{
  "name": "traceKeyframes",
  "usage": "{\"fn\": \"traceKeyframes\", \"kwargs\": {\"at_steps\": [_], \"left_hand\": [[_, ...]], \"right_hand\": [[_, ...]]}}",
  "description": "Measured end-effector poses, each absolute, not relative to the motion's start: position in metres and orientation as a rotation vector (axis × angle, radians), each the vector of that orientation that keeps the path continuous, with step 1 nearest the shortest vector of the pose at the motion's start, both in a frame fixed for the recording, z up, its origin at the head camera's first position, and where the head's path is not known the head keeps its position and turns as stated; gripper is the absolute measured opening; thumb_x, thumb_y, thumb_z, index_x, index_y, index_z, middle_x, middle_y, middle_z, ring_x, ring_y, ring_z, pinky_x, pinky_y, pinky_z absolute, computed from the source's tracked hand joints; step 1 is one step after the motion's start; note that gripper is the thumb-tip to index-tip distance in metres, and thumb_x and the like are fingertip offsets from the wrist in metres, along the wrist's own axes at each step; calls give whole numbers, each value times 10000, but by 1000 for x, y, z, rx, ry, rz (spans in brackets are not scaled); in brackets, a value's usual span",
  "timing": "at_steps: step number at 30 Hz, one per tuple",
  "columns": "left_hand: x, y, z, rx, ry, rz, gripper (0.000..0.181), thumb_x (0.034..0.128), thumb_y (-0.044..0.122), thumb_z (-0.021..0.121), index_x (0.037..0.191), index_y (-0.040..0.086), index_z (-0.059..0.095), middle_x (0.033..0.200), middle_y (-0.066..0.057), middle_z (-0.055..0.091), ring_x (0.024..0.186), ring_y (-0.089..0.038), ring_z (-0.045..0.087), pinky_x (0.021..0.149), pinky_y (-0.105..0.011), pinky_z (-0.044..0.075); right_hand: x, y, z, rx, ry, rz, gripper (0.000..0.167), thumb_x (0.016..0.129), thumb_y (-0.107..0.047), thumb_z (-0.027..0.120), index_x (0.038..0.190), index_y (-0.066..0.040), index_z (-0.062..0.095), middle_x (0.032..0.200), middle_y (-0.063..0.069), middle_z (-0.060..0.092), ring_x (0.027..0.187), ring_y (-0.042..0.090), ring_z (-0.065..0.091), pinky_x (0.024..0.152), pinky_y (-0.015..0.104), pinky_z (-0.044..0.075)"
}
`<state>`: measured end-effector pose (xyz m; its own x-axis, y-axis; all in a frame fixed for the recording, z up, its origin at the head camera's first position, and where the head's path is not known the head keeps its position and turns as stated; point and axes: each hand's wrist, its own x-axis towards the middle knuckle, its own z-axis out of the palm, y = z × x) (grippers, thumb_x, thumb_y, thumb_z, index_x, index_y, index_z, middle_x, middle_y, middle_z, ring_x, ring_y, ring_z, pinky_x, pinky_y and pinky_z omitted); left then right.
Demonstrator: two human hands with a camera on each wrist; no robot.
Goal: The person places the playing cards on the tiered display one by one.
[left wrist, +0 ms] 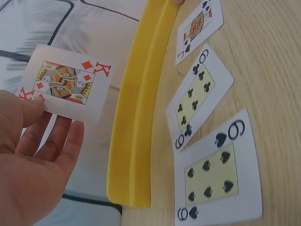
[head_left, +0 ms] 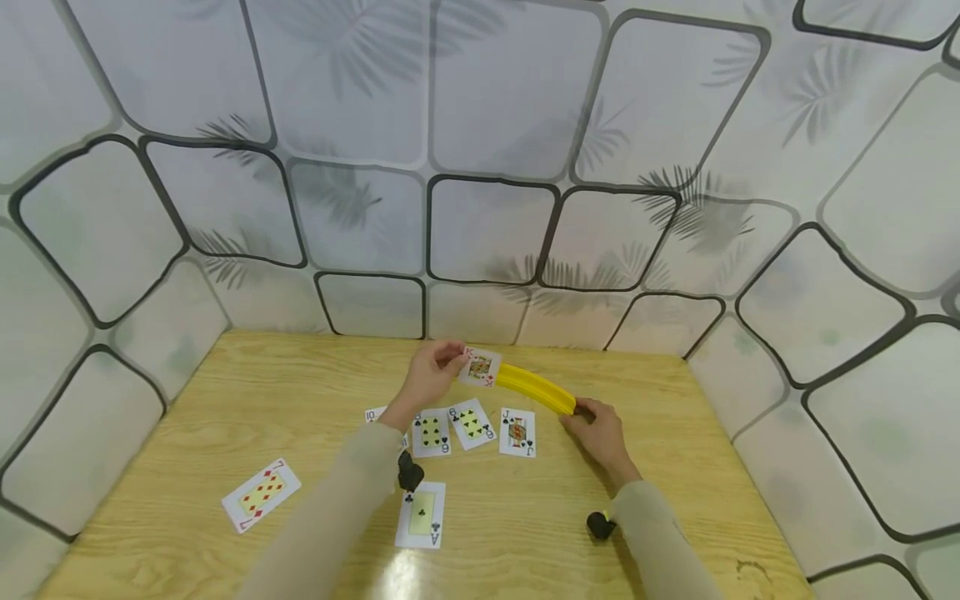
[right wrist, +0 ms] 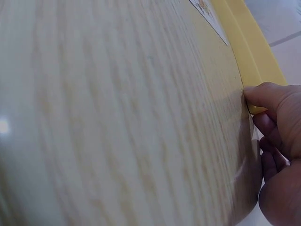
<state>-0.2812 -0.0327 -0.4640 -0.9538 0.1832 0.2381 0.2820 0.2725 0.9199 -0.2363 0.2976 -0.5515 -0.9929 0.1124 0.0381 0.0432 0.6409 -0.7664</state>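
Sleeves up front in the head view; left hand holds a king near the left end of the yellow strip, jack on the table nearby. Left wrist: thumb's pinching the king's corner, fingers loosely curled, two sixes across the strip. Right wrist: right hand is nearly closed, pinching the strip's other end.

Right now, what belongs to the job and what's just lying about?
In the job:
diamond king, in the left grip
yellow strip, in the right grip

Lying loose, perhaps related:
spade jack
club six
spade six
part-hidden ten
club ace
diamond seven
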Motion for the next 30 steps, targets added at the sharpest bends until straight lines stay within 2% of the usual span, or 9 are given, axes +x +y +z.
{"fn": "traceKeyframes", "kwargs": {"at_steps": [6,17,25,30], "left_hand": [[-286,-12,-467,-487,-2413,-1811,194,1010,-7,662,1195,-59,689,1163,-252,750,1071,-381,711,945,-455,601],[-291,23,-470,-537,-2442,-1822,195,1041,45,641,1218,-22,688,1182,-229,752,1089,-363,708,954,-451,597],[-294,46,-472,-640,-2415,-1819,201,1053,67,630,1223,-25,688,1190,-230,740,1108,-373,702,984,-490,586],[-292,60,-473,-687,-2401,-1837,198,1064,67,609,1224,-30,674,1189,-239,729,1105,-380,696,986,-502,582]], "right_hand": [[-237,297,-552,-140,-2770,1281,531,959,-210,789,1393,50,628,1369,259,662,1308,424,564,1184,600,409],[-236,297,-549,-154,-2779,1253,535,963,-231,784,1395,43,629,1393,262,646,1336,434,533,1204,615,373],[-238,296,-549,-134,-2737,1324,511,955,-184,785,1377,62,636,1319,251,685,1261,399,616,1130,563,480],[-238,296,-551,-167,-2732,1351,503,947,-179,793,1368,51,645,1302,227,696,1261,381,608,1148,552,461]]}}
